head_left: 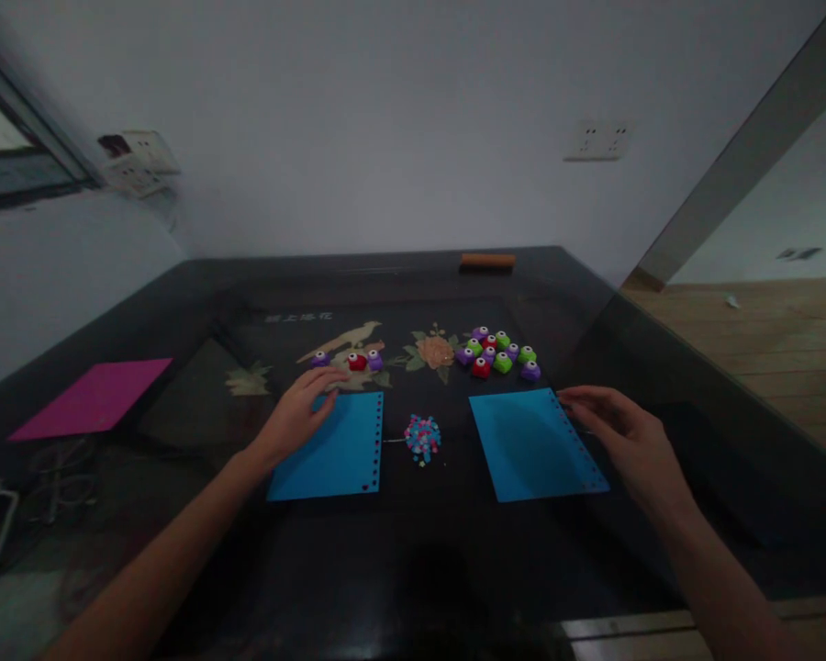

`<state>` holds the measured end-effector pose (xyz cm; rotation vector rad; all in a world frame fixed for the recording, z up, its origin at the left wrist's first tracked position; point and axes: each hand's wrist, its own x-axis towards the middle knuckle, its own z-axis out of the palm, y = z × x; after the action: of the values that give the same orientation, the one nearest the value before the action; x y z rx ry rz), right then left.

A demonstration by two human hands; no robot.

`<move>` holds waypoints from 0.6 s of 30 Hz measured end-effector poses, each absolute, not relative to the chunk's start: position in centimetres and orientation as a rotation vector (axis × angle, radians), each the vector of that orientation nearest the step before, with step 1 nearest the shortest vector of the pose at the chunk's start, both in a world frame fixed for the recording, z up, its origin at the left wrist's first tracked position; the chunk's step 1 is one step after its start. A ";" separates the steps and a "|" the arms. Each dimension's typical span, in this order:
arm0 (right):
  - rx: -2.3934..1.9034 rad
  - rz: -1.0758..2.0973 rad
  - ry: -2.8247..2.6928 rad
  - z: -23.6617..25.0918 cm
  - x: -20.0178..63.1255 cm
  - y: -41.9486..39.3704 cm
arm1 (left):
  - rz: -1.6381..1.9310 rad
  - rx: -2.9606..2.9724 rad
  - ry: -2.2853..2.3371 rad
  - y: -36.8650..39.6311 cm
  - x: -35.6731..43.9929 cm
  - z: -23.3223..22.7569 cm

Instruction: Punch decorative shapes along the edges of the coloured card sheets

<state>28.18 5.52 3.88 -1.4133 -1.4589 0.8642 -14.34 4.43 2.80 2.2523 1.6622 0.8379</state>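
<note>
My left hand (304,411) reaches over the upper left of a blue paper sheet (337,459), its fingers stretched and thumb apart. Small hole shapes run down that sheet's right side. Just beyond the fingertips stand a red craft punch (357,362) and two purple craft punches (375,360). At the upper right corner of a second blue paper sheet (533,445), my right hand (623,431) has its thumb and fingers close together on the edge, which is also lined with punched holes. Between the sheets lies a pile of pink, blue and white paper confetti (422,439).
Several purple, green and red craft punches (502,363) cluster behind the right sheet. A pink sheet (96,397) lies at the left of the dark glossy table (399,569). A brown cylinder (487,262) rests near the back edge, before the wall.
</note>
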 end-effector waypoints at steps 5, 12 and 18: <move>-1.214 0.981 -1.876 5.9 21.9 6.5 | 0.743 2.222 1.759 4.3 -18.7 0.6; -0.967 0.871 -2.416 4.3 12.6 8.8 | 0.571 2.156 1.741 3.7 -20.0 1.3; -0.990 0.497 -2.651 2.0 7.2 10.5 | 0.380 2.190 1.817 3.7 -20.2 0.4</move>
<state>7.16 10.48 1.99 -0.9898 -2.6515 0.4971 -20.18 3.70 0.39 2.1905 1.8170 0.3797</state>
